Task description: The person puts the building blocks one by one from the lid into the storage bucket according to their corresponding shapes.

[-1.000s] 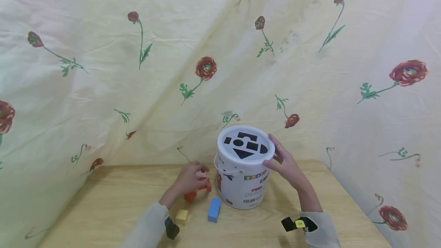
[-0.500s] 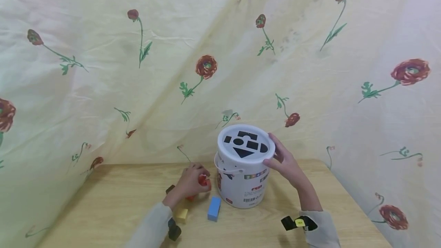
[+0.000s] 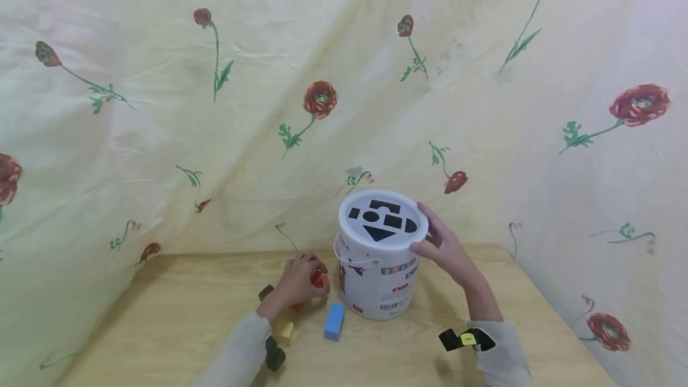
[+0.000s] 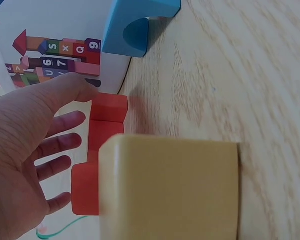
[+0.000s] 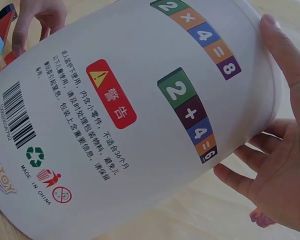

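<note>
My left hand (image 3: 295,282) curls around a red block (image 3: 325,281) just left of the white bucket (image 3: 376,294). In the left wrist view, my thumb tip touches the end of that red block (image 4: 109,107), and the other fingertips come close behind it. Another red piece (image 4: 85,190) lies nearer, partly hidden by a yellow block (image 4: 170,195). A blue block (image 3: 334,321) with a rounded cutout stands in front of the bucket. My right hand (image 3: 448,255) grips the bucket's upper right side, thumb at the lid's rim (image 3: 346,233) and fingers around the back.
Several shaped holes, including a triangle (image 3: 378,233), are cut in the bucket's lid. A thin handle (image 3: 357,263) hangs down its left side. Behind the wooden table (image 3: 204,303) hangs a flowered curtain (image 3: 242,136).
My left hand has shifted slightly toward me and to the right, with the red block showing differently between thumb and fingers. The right hand keeps its hold on the bucket.
</note>
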Demonstrator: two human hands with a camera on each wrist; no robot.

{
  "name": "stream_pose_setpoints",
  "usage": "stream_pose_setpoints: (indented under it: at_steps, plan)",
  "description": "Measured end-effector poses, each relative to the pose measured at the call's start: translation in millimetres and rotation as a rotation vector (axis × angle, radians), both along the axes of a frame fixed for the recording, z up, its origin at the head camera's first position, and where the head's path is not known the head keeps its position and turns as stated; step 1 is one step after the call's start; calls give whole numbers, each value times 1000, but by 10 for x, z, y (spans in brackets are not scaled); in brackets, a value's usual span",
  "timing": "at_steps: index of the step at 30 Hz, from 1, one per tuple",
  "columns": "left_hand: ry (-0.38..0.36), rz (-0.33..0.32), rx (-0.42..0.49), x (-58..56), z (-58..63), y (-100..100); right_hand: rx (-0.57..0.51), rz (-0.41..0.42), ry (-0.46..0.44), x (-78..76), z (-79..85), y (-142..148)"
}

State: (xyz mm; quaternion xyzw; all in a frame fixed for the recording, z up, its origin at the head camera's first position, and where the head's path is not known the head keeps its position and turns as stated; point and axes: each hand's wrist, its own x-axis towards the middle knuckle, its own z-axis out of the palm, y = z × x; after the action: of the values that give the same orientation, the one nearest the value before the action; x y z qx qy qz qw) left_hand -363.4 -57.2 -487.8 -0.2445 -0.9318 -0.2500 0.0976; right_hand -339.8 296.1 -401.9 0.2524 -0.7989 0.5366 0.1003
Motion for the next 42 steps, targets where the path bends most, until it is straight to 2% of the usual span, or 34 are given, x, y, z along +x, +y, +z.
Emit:
stream_pose_setpoints:
  at_steps: [8, 20, 33, 42]
  plan:
    - [-26, 18, -10, -16, 22, -37, 7, 46, -19, -70, 68, -26]
    - [-51, 25, -23, 51, 27, -63, -22, 90, -60, -111, 72, -83]
    - [-83, 42, -43, 28, 122, -61, -32, 88, -52, -139, 64, -104]
    - [-101, 20, -42, 56, 181, -11, -12, 58, -54, -96, 40, -70]
